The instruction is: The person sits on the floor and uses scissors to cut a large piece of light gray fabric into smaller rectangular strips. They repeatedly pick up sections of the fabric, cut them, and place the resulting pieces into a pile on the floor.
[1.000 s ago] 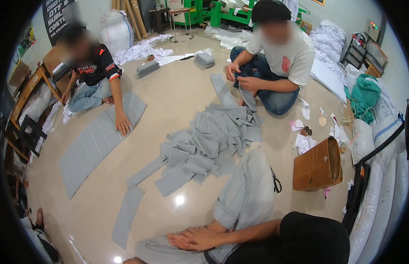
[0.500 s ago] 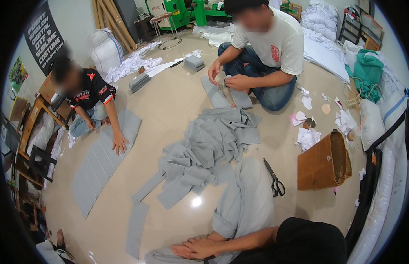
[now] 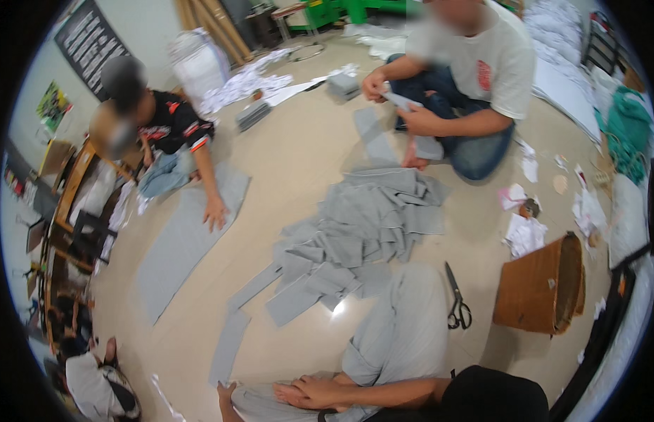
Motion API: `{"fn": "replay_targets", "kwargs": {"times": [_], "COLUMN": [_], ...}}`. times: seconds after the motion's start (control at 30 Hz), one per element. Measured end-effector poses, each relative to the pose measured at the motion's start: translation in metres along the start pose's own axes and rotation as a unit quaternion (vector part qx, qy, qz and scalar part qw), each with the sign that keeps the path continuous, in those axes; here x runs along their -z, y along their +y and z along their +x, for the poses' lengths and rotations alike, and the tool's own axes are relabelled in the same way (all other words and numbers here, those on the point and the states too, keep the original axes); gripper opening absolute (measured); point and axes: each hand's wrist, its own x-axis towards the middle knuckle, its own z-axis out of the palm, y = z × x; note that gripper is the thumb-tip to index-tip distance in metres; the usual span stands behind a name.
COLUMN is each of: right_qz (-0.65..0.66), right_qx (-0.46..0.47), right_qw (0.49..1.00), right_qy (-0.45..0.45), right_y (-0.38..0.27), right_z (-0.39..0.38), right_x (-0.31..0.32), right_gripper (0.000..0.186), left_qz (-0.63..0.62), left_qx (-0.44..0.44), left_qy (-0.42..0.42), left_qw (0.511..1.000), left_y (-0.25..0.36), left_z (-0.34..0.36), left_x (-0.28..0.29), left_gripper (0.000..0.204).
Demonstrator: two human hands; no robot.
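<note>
At the lower edge, my left hand [image 3: 228, 394] is partly in view beside my grey-trousered knee, thumb and fingers apart. Its fingertips are at the near end of a long grey fabric strip [image 3: 230, 344]; whether they touch it I cannot tell. My right hand [image 3: 323, 391] lies flat, fingers stretched, over my bare foot [image 3: 288, 395] and holds nothing. From the far end, the strip runs into a loose heap of grey fabric strips [image 3: 369, 214] in front of me. Black-handled scissors [image 3: 457, 302] lie on the floor, right of my bent leg.
At the far right a person [image 3: 474, 84] handles a grey strip. On the left another person [image 3: 172, 148] presses a hand on spread grey fabric [image 3: 190, 235]. Folded grey stacks [image 3: 253, 114] lie beyond. A brown cardboard box [image 3: 531, 288] stands right, near paper scraps [image 3: 525, 235].
My left hand has come into view at the strip's near end. The view has shifted, and the person at the far right now holds a strip up higher. My right hand stays on my foot.
</note>
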Motion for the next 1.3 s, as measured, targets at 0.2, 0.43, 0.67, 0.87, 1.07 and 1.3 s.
{"fn": "replay_targets", "kwargs": {"times": [0.2,0.43,0.67,0.87,1.07,1.3], "right_qz": [0.051,0.045,0.047,0.035,0.009,0.008], "right_qx": [-0.035,-0.057,-0.080,-0.054,-0.113,-0.019], "right_qw": [0.998,0.997,0.995,0.998,0.990,0.999], "right_qy": [-0.019,-0.033,-0.039,-0.013,-0.089,0.027], "right_y": [-0.019,-0.026,-0.022,-0.015,-0.060,-0.033], "right_z": [-0.004,-0.010,-0.010,-0.008,0.011,0.000], "right_x": [0.020,0.025,0.027,0.025,0.036,0.012], "right_gripper": [0.054,0.061,0.064,0.058,0.058,0.054], "left_qz": [-0.036,-0.035,-0.026,-0.025,0.009,-0.072], "left_qx": [0.098,0.148,0.168,0.167,0.178,0.287], "left_qy": [-0.026,-0.032,-0.045,-0.030,-0.002,0.060], "left_qw": [0.994,0.988,0.984,0.985,0.984,0.953], "left_y": [0.027,0.003,-0.003,-0.018,-0.030,-0.015], "left_z": [-0.032,-0.030,-0.031,-0.018,-0.006,-0.042], "left_x": [-0.004,-0.020,-0.037,-0.052,-0.027,-0.041], "left_gripper": [0.107,0.108,0.109,0.110,0.111,0.112]}}
